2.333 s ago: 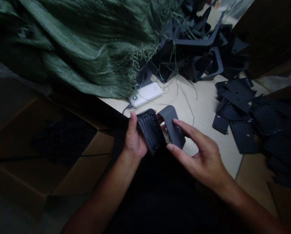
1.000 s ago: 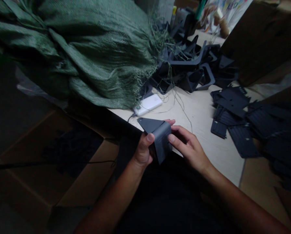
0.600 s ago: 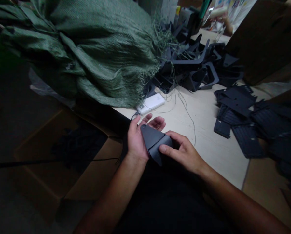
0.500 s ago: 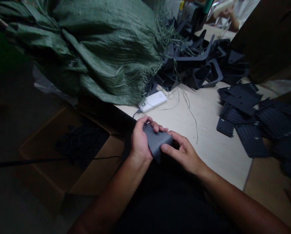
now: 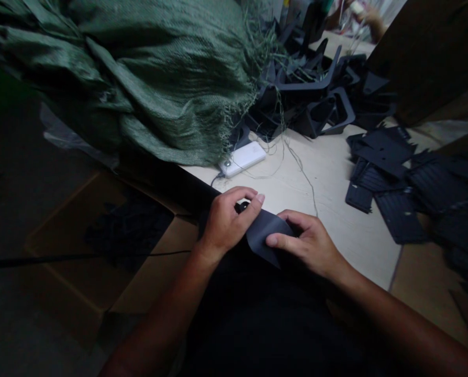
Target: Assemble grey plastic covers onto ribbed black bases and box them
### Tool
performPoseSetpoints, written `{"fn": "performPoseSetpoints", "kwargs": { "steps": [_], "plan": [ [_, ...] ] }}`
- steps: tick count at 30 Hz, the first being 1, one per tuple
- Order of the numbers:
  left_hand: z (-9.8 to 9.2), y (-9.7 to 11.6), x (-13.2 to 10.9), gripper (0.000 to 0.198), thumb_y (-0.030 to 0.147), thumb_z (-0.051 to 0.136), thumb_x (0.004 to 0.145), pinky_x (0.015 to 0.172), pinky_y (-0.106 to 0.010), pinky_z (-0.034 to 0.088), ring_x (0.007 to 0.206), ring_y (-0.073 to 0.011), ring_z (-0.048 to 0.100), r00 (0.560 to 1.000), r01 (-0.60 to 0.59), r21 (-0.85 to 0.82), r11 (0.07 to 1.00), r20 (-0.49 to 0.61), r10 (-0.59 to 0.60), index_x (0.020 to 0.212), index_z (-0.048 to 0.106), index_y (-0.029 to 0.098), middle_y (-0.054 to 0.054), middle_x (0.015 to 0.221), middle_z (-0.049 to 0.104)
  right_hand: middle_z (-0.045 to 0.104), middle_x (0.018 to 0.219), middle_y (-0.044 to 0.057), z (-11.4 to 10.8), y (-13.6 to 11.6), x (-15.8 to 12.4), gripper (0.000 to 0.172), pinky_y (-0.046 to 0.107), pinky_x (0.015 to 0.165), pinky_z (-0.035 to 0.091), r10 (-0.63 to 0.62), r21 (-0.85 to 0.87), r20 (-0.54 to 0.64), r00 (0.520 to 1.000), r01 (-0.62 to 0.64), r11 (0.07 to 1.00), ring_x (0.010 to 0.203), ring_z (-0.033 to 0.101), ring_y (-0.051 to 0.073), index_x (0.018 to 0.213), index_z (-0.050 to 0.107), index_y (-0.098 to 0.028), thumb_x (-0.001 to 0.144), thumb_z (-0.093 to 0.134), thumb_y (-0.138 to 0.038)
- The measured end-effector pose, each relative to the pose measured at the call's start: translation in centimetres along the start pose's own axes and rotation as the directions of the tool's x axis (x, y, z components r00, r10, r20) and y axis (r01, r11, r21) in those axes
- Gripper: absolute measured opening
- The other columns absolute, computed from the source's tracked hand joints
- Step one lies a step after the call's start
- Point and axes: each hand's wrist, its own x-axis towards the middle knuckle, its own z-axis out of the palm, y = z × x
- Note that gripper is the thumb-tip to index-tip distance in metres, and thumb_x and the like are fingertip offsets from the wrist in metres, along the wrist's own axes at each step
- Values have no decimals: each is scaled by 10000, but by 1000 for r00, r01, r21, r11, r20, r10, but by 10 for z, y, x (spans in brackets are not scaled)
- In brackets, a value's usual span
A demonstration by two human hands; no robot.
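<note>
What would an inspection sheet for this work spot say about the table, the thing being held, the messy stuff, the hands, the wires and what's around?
Surface: pale tabletop, partly covered.
Held thing: dark grey part, near the tabletop's edge.
Clutter: heaped dark frames, overlapping dark panels and a white device.
Hands: right hand grips the dark grey part, thumb on top; left hand is at its other end, grip unclear.
Cables: short dark cable at the white device; thin dark cord across the view of the cardboard box.
Surroundings: green sack; the open cardboard box contains dark pieces.
</note>
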Motion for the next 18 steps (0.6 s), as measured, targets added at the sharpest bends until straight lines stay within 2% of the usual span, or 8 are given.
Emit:
{"fn": "performPoseSetpoints", "kwargs": {
  "steps": [2, 4, 6, 8, 11, 14, 18],
  "plan": [
    [-8, 3, -1, 278, 437, 667, 955, 826, -326, 468, 841, -218, 663, 978, -95, 157, 983, 201, 62, 823, 750, 207, -46, 847, 736, 722, 798, -18, -3, -4, -1, 294, 248, 661, 469, 17, -54, 20, 1000, -16, 998, 738, 629, 154, 890, 778, -189, 775, 921, -418],
    [-11, 8, -1, 346, 463, 659, 957, 656, -296, 400, 655, -158, 554, 925, -117, 182, 976, 378, 40, 733, 682, 201, 9, 665, 605, 738, 801, -10, -4, -9, -1, 312, 255, 665, 474, -2, -107, 62, 998, 8, 994, 756, 649, 168, 879, 790, -187, 757, 932, -436],
    [-11, 9, -1, 423, 483, 678, 940, 559, -287, 299, 570, -120, 429, 900, -89, 158, 983, 436, 11, 647, 589, 191, 40, 583, 465, 745, 795, -7, -5, -13, 1, 313, 257, 665, 472, -54, -187, 86, 995, 70, 980, 759, 661, 173, 873, 795, -191, 761, 929, -451],
    [-11, 7, 0, 465, 497, 694, 925, 531, -285, 257, 557, -107, 376, 912, -19, 70, 997, 410, -11, 613, 541, 187, 46, 571, 410, 743, 789, -8, -10, -16, 3, 302, 253, 647, 456, -124, -303, 75, 989, 141, 942, 732, 657, 161, 894, 799, -195, 798, 901, -463],
    [-11, 0, 0, 496, 512, 671, 939, 499, -275, 233, 523, -94, 331, 949, 150, -162, 975, 299, -96, 604, 494, 192, 51, 566, 370, 738, 791, 1, -19, -17, 2, 283, 246, 622, 439, -192, -392, 28, 981, 188, 901, 700, 642, 141, 924, 803, -195, 925, 780, -476],
    [-7, -5, -3, 517, 509, 702, 912, 459, -272, 192, 472, -80, 270, 943, 300, -360, 883, 253, -217, 592, 436, 203, 60, 547, 324, 702, 723, 3, -23, -12, -2, 327, 238, 587, 426, -210, -312, -59, 976, 182, 933, 655, 609, 127, 867, 802, -189, 999, 685, -464],
    [3, -6, -7, 481, 502, 730, 862, 419, -271, 210, 441, -84, 272, 912, 409, -533, 741, 260, -317, 593, 455, 212, 54, 531, 342, 597, 597, -12, -16, -10, -2, 382, 236, 499, 357, -218, -220, -173, 961, 178, 959, 555, 514, 105, 726, 763, -167, 964, 730, -463]
  ]
}}
